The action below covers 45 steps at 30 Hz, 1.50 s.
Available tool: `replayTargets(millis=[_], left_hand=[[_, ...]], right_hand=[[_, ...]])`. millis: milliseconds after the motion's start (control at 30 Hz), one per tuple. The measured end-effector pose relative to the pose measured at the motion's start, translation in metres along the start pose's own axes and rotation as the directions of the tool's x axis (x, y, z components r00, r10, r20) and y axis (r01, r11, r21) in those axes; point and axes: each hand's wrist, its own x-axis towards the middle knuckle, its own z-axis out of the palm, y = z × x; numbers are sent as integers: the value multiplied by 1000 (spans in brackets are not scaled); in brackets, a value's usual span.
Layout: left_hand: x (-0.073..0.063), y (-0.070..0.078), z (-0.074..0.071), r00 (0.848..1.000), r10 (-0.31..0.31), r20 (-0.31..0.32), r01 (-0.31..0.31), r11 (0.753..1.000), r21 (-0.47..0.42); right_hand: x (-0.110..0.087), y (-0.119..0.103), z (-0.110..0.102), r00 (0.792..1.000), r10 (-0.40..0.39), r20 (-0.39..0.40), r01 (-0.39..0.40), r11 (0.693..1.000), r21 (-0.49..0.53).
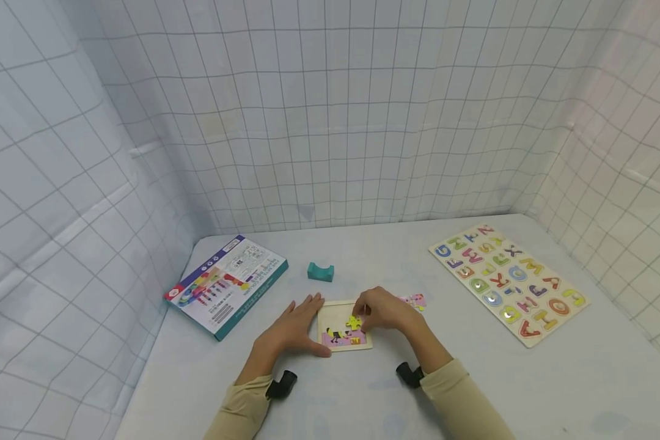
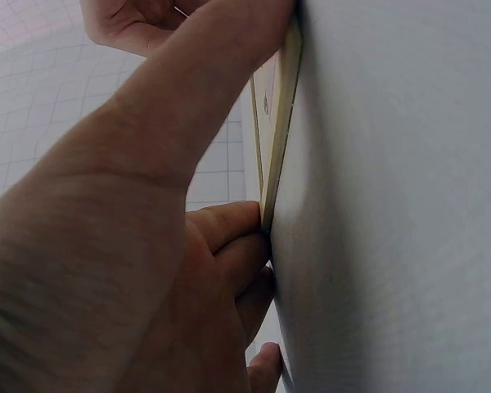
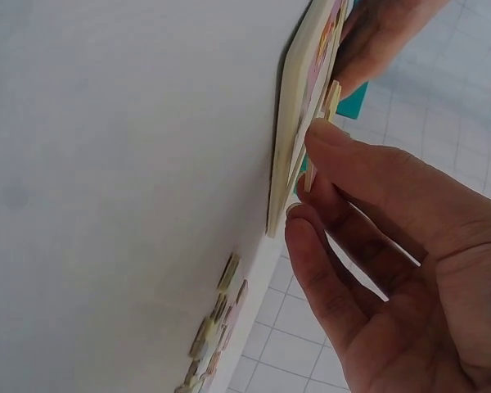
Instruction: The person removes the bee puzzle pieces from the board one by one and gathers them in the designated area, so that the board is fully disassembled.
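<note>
A small wooden puzzle tray (image 1: 335,310) lies on the table with pink, picture-printed pieces fitted along its near side. My left hand (image 1: 291,330) rests at the tray's left edge, fingers stretched out along it and the thumb at the near corner. In the left wrist view, the fingertips (image 2: 244,214) touch the tray's rim. A yellow puzzle piece (image 1: 354,322) is pinched between thumb and fingers of my right hand (image 1: 384,310), over the right part of the tray. The right wrist view shows this piece (image 3: 334,97) edge-on and tilted close above the tray.
Loose pink puzzle pieces (image 1: 416,300) lie just right of the tray, partly behind the right hand. A teal arched block (image 1: 321,272) stands beyond it. A flat toy box (image 1: 228,284) lies at left, a wooden alphabet board (image 1: 508,281) at right. White gridded cloth (image 1: 330,122) encloses the table.
</note>
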Motion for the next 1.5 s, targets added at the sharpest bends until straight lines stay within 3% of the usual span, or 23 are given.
replayTargets(millis=[667,933,1400,1500], left_hand=[[1,0,0,1000,2,-6,-2,1000,-3],[1,1,-2,1000,-1,-2,1,1000,-5],[-2,-1,-1,1000,-3,-11,3,1000,-28],[3,3,1,1000,3,-8,-3,1000,-21]], right_hand=[[-25,14,-15,996,57,-73,-57,998,6],[-37,33,-19,989,120,-91,-119,993,14],[-65,77,-33,984,93,-152,-96,995,-13],[-74,88,-37,980,112,-162,-115,993,-8]])
